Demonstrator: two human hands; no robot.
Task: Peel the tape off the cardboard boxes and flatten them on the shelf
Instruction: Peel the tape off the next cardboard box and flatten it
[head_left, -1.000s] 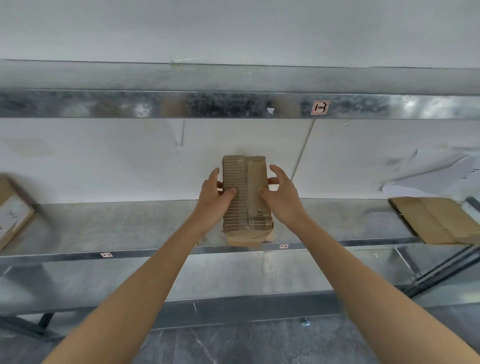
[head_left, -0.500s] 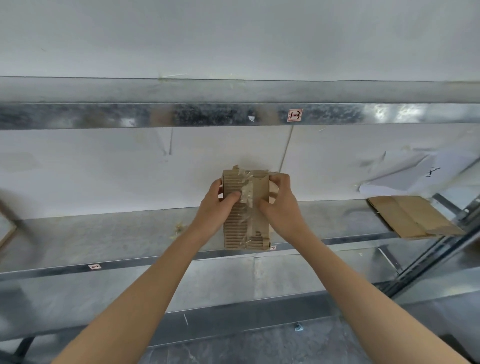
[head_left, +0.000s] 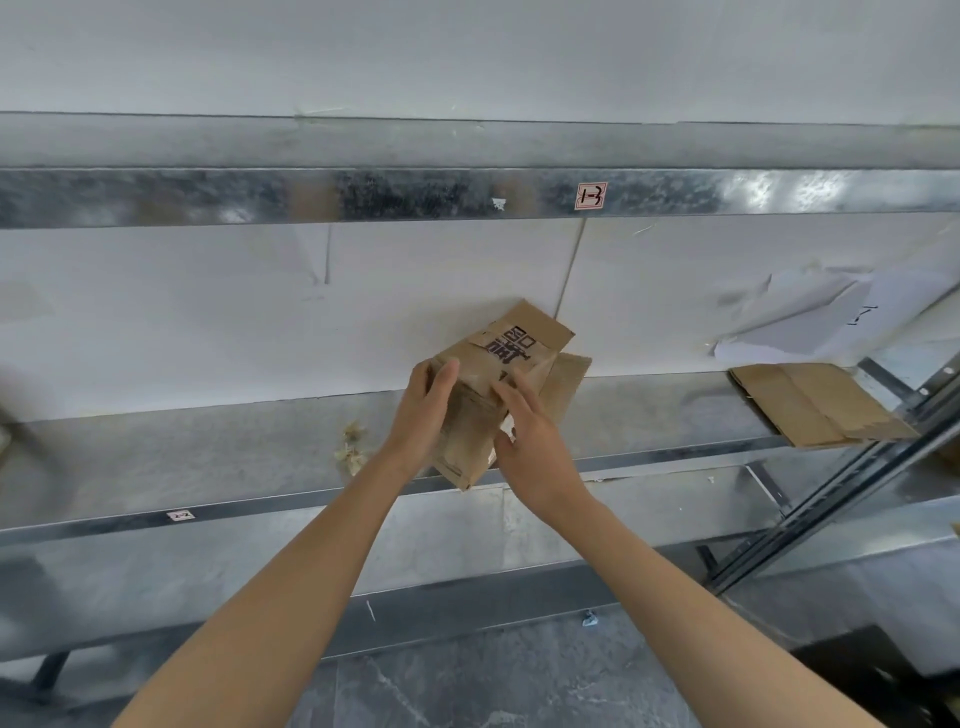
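Item: fingers (head_left: 448, 371) of the left hand (head_left: 423, 410), curled round the left side of one cardboard box (head_left: 511, 345), thumb laid over its upper face; a firm wrap, judged to be steadying the piece against twisting. Item: fingers (head_left: 509, 395) of the right hand (head_left: 537, 452), laid nearly straight across the same face with the thumb set against the lower side, so that the box is clasped between them; whether a tape end is being picked at cannot be told. The cardboard box is held clear of the shelf (head_left: 208, 457), above its front edge, tilted to the right with the printed flap uppermost and a second flap spread open behind it; it is partly collapsed, not yet flat. Glossy tape is seen on the lower panel, so peeling is judged unfinished, and the tilt is presumed to bring that seam toward the working hand. Left of the hands, a crumpled tape scrap (head_left: 350, 447) lies on the shelf. Well apart to the right, a flattened box (head_left: 815, 405) lies at the shelf end, its corner overhanging the front edge, with a white paper sheet (head_left: 810, 322) against the wall behind it. Above, an upper shelf beam (head_left: 363, 197) is marked by a small label (head_left: 590, 196).
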